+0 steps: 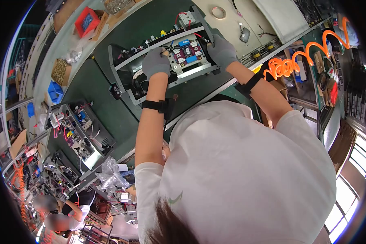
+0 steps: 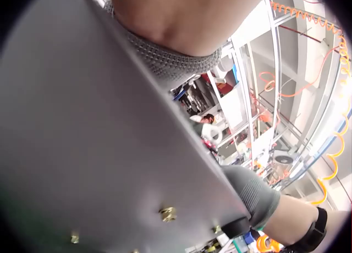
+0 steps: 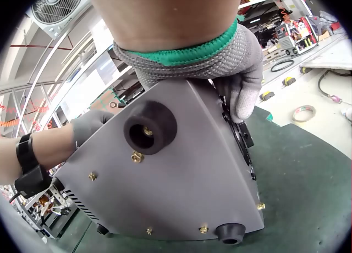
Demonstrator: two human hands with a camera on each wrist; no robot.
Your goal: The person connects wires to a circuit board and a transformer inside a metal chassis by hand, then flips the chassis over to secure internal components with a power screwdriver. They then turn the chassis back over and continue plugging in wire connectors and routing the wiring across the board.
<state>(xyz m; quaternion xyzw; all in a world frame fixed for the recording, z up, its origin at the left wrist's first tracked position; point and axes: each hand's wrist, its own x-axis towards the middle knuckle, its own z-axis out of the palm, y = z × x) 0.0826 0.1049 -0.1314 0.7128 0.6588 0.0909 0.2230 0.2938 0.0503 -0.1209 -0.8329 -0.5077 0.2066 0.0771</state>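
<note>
An open grey metal chassis (image 1: 177,83) with a circuit board (image 1: 188,53) inside it is held by both gloved hands over the green work surface. My left hand (image 1: 156,63) grips its near long side, left of the board. At the right end, my right hand (image 1: 222,52) holds the frame; in the right wrist view its fingers (image 3: 245,99) curl over the edge. The chassis stands tilted, so its underside (image 3: 170,192) faces both wrist cameras, showing a black rubber foot (image 3: 149,127) and brass screws (image 2: 168,214).
A second open chassis (image 1: 79,134) sits to the left on the green bench (image 1: 122,134). Farther back are a red bin (image 1: 86,22), a blue bin (image 1: 55,92) and a box of small parts (image 1: 61,71). A tape roll (image 1: 218,13) lies at the right; an orange coiled hose (image 1: 284,67) hangs beyond.
</note>
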